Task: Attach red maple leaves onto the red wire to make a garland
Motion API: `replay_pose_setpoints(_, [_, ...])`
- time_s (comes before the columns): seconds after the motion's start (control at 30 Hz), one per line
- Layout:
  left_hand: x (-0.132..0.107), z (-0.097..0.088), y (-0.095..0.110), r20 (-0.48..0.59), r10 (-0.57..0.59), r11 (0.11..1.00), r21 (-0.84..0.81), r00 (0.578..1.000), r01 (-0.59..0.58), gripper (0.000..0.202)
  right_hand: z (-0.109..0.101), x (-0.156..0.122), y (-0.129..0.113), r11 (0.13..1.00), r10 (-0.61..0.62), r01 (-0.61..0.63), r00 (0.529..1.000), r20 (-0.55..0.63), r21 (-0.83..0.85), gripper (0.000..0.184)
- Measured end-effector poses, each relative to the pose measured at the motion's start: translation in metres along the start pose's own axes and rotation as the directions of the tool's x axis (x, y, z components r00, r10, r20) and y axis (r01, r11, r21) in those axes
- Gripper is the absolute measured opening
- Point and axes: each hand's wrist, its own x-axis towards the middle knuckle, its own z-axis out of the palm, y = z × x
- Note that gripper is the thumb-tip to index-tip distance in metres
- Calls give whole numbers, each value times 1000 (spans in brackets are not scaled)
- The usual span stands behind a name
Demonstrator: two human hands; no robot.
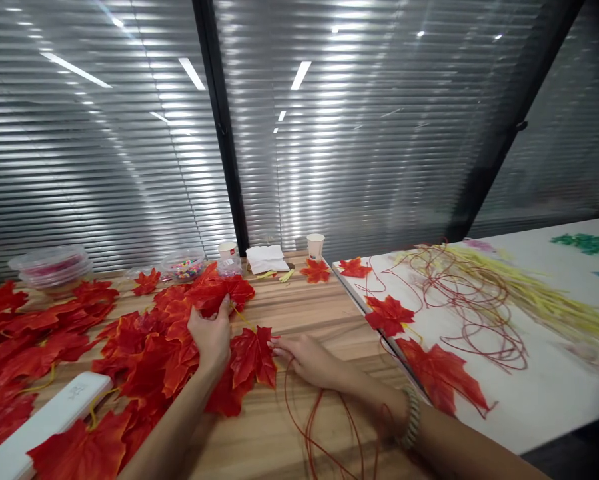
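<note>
My left hand [212, 337] is closed on a red artificial maple leaf [216, 293], thumb uppermost, at the right side of a leaf pile [149, 360]. A yellow stem runs from that leaf toward a second red leaf [253, 358] lower down. My right hand [306, 360] is in a pinch at this second leaf's right edge. Thin red cord [313, 427] comes out by its fingers and loops down over the wooden table [299, 307]. The exact spot where the fingertips meet the cord is too small to make out.
A white power-bank-like box [49, 427] lies at left. Clear tubs [52, 270], a bead container [184, 267], tissue [268, 258] and a paper cup [316, 246] line the back. On the white table [539, 400] lie tangled red cord [472, 293], yellow strips [539, 287] and leaves [442, 373].
</note>
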Motion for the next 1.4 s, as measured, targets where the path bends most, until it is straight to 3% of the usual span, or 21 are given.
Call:
replay_pose_setpoints(0.57, [-3,4,12,-13,74,997,29,997,-74,33,5,2,-2,988,46,-44,999,15,-145,22])
replay_pose_setpoints(0.97, [-1,5,12,-15,68,996,52,998,-67,37,-3,3,-13,938,87,-47,991,102,-345,29])
replay_pose_setpoints(1.4, [-5,6,8,21,90,995,49,996,-91,36,-6,4,-19,942,78,-35,990,116,-335,27])
